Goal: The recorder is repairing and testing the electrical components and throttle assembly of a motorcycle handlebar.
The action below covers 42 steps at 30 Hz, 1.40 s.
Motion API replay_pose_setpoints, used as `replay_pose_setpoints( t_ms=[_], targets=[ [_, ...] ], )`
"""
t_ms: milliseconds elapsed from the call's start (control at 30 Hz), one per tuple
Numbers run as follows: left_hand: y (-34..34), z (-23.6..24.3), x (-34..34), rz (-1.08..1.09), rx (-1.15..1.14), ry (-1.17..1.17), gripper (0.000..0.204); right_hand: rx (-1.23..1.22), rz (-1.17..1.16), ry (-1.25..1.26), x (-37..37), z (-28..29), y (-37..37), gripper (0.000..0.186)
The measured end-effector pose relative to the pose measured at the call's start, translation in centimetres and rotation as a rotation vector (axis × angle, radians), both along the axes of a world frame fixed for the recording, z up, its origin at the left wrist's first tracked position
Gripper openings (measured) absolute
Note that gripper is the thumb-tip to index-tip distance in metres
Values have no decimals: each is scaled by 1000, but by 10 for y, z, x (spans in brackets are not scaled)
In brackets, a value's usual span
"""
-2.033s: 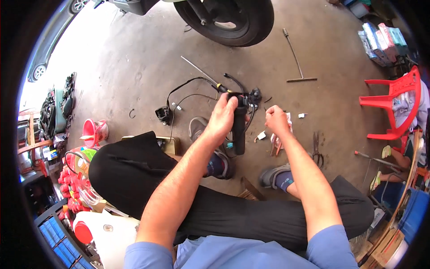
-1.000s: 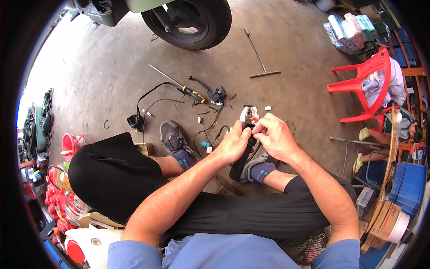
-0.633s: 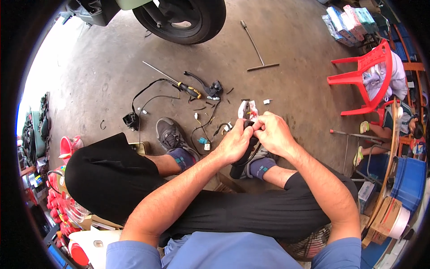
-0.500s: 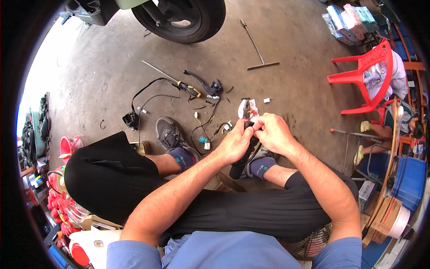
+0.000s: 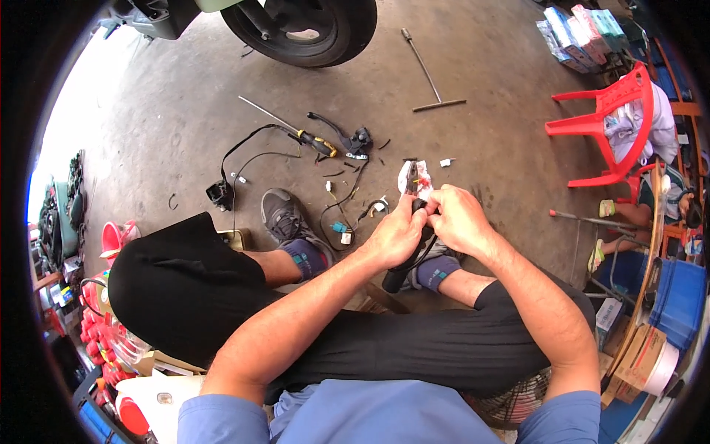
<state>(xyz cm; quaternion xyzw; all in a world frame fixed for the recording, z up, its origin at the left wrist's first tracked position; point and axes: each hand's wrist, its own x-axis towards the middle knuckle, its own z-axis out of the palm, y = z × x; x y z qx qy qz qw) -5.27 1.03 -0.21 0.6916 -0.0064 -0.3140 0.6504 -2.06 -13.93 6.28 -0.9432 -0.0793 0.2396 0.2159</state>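
My left hand [image 5: 400,235] is closed around a black, roughly tube-shaped piece [image 5: 398,277] with a thin black cable along it; its lower end hangs over my right shoe. Close against it, my right hand [image 5: 458,220] is closed with fingertips pinched at the upper end of the black piece. What exactly the fingertips grip is hidden. Just beyond my fingers lie dark pliers [image 5: 412,177] on a crumpled white wrapping [image 5: 404,176] with red marks. Left of my hands, wires with white and teal connectors [image 5: 339,227] lie on the concrete floor.
A yellow-black screwdriver [image 5: 318,143], a black switch housing with lever [image 5: 359,140] and a T-handle wrench [image 5: 438,104] lie ahead. A vehicle wheel [image 5: 325,33] stands at the far side. At right are a red plastic chair [image 5: 612,122] and another person's legs [image 5: 620,213].
Both hands stay together at the black piece, with the right hand's fingers slightly shifted. The whole view has moved a little; objects on the floor lie as before.
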Motion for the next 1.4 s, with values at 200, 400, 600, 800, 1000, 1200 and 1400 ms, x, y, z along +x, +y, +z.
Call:
replay_pose_setpoints(
  t_ms=[200,400,600,800,1000,1200,1400],
  targets=[
    [2,2,1,-46,29,11,38,-4,-12,14,-2,1,2,8],
    [-2,-12,-4,2,8,-46,36,-11,-43,39,-2,-1,2,7],
    [-5,-23,-2,5,-87,79,31,33,-68,-23,-3,-6,0,8],
    [-3,-16,-3,8,-96,20,32,40,-53,60,0,-2,-1,6],
    [-3,-15,-1,27,-148,18,32,8,-32,-26,-3,-1,-1,7],
    [-1,-8,2,20,-201,161,41,36,-33,-26,-3,2,-2,5],
    [4,4,5,24,-139,62,31,72,-79,76,4,7,-2,7]
  ],
)
